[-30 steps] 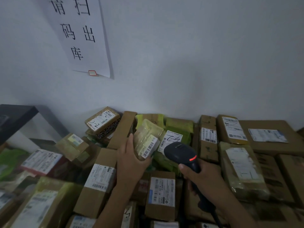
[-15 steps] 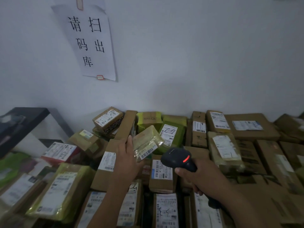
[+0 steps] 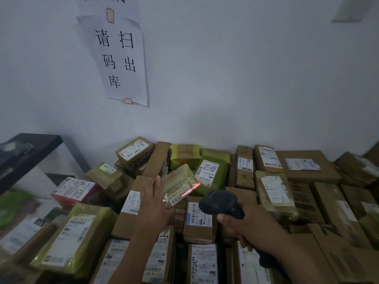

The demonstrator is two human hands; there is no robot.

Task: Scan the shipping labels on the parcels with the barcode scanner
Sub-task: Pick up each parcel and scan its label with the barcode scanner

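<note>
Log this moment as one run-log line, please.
left hand: holds small parcel | right hand: grips scanner | red beam: across parcel

Parcel depot: stacked labelled parcels (image 3: 201,220).

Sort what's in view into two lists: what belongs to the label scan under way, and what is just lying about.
In the job: barcode scanner in the right hand; small taped parcel held by the left hand; red scan line across its label.
Lying about: paper sign on the wall; black table at left; green parcel and red box, untouched in the pile.
</note>
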